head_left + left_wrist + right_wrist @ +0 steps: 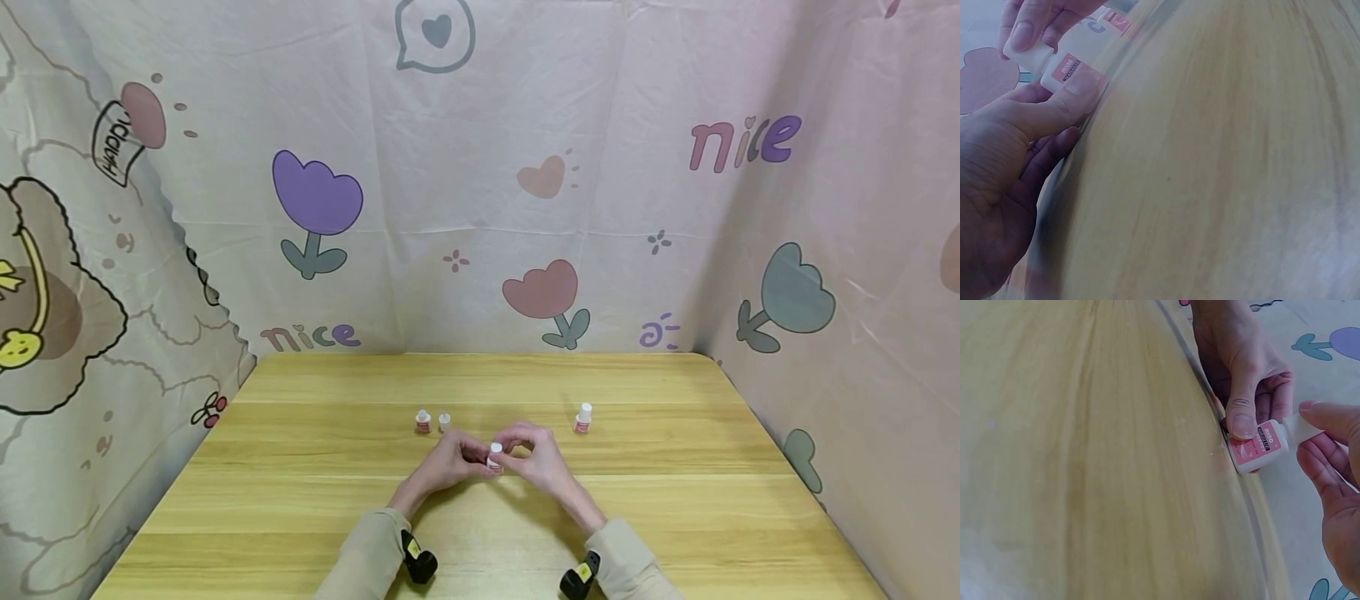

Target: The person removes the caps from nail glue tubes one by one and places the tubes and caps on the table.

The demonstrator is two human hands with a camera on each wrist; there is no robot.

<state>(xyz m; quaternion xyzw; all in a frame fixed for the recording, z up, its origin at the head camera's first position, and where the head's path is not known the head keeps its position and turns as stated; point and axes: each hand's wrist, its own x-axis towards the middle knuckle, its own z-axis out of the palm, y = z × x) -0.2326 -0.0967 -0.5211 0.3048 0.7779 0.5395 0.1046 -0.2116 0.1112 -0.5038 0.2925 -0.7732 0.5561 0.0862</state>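
Observation:
A small white nail glue bottle (496, 461) with a pink label stands upright between the two hands, close over the table in the head view. My left hand (452, 461) grips its body, thumb across the label (1266, 439) in the right wrist view. The white cap (1301, 429) is on the bottle's neck, and my right hand (542, 458) pinches it between thumb and fingers. Part of the bottle's body is hidden behind the left fingers.
A similar bottle (423, 422) with a short top stands behind the left hand, next to a small whitish cap (445, 422). Another capped bottle (583, 418) stands at the back right of the wooden table (337, 475). A printed cloth (450, 125) hangs behind.

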